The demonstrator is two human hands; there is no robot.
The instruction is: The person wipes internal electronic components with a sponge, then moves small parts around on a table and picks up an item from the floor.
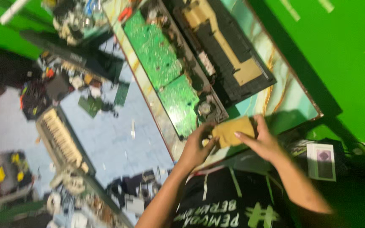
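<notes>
Both hands gripped one flat tan piece of cardboard-like material (234, 131) at the near edge of the marbled teal tabletop (290, 101): the left hand (197, 145) pinched its left end with curled fingers, and the right hand (262, 141) clasped its right side, fingers laid over the top. Just beyond the left hand lay a long opened device with two bright green circuit boards (165, 69) in a dark frame, a small round part at the end nearest the grip. Beyond the right hand sat a black slotted panel bearing a tan L-shaped strip (227, 46). To the right of the right forearm, a small white rectangular box with a dark purple picture panel (322, 160) rested on a dark surface. Well left of the grip, a pale ribbed keyboard-like strip (62, 137) lay amid clutter on the blue floor, too blurred to describe further.
</notes>
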